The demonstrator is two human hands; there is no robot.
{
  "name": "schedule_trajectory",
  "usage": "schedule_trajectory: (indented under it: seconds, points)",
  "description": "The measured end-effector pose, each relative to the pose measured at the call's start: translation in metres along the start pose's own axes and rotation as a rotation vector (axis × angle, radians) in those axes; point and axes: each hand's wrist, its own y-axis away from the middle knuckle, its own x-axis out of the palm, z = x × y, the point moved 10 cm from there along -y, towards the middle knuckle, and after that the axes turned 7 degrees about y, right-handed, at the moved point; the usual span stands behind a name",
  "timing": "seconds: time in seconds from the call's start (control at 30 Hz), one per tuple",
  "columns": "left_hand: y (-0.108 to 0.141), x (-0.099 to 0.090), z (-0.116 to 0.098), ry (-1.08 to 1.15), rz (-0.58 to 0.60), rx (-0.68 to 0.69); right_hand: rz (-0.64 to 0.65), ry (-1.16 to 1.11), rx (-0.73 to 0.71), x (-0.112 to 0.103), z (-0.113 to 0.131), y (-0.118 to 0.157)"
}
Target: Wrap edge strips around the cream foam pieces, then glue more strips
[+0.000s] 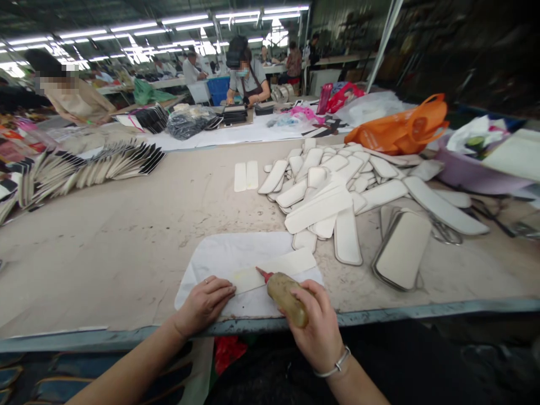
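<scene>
My right hand (314, 320) is wrapped round a yellowish-brown squeeze bottle (287, 298) with a red nozzle. The bottle is tilted, its tip at the middle of a cream strip (287, 270). A yellowish mark shows on the strip to the left of the tip. At the strip's left end my left hand (206, 304) holds it with closed fingers; the thumb is mostly hidden. Under the strip lies a white sheet (215, 247) with rounded corners, near the table's front edge.
White rounded pieces (320, 185) are heaped beyond my right hand, with a neat stack (403, 247) nearer. Two small strips (246, 175) lie farther back. Fanned pieces (93, 166) line the left. An orange bag (400, 129) and purple basin (476, 169) stand right. People work behind.
</scene>
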Motion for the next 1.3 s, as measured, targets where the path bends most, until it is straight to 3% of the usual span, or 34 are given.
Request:
schedule_trajectory:
  seconds: [0.33,0.6,0.7,1.0,1.13,1.3]
  points:
    - [0.002,-0.001,0.001,0.024,-0.041,0.021,-0.212,0.248,0.113,-0.058,-0.047,0.005]
    - [0.002,-0.002,-0.002,0.027,-0.062,0.044,-0.321,0.358,0.106,-0.08,-0.048,0.006]
    - [0.002,-0.003,-0.004,0.031,-0.059,0.052,-0.279,0.208,0.088,-0.068,-0.038,0.005]
    - [0.003,0.001,0.0,0.034,-0.013,0.007,0.006,-0.127,0.018,0.011,0.011,-0.001]
    - [0.002,0.0,-0.002,0.024,-0.018,0.015,0.072,-0.172,0.02,0.025,0.018,-0.002]
    - [0.003,0.0,0.0,0.023,-0.014,0.01,0.111,-0.179,0.008,0.024,0.021,0.005]
